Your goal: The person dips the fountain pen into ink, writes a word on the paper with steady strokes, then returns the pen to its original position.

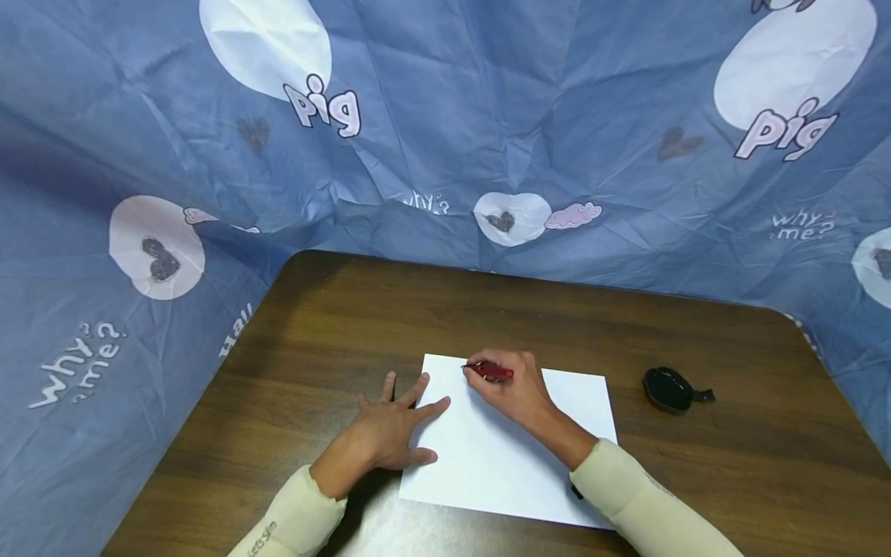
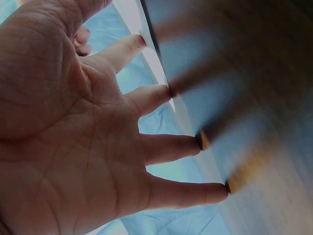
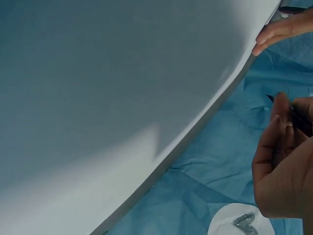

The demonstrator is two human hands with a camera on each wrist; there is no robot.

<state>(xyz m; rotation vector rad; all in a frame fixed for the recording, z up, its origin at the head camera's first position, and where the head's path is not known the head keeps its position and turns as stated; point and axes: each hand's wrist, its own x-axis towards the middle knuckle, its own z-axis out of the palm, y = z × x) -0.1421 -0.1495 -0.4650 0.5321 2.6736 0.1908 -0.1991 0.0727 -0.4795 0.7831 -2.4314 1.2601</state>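
Note:
A white sheet of paper (image 1: 487, 456) lies on the brown wooden table. My left hand (image 1: 390, 429) rests at its left edge with the fingers spread, the index finger and thumb over the paper. The left wrist view shows the bare palm (image 2: 83, 147) and straight fingers. Over the far part of the sheet, my right hand (image 1: 511, 383) pinches a red-handled tool (image 1: 494, 372) with a thin dark pointed tip, which points left. In the right wrist view the fingers curl round it, hiding most of its body, and the dark tip (image 3: 270, 98) sticks out.
A small black pan-shaped object (image 1: 671, 389) with a short handle sits on the table (image 1: 752, 456) right of the paper. Blue printed cloth (image 1: 431, 131) hangs behind the table's far edge and along its left side.

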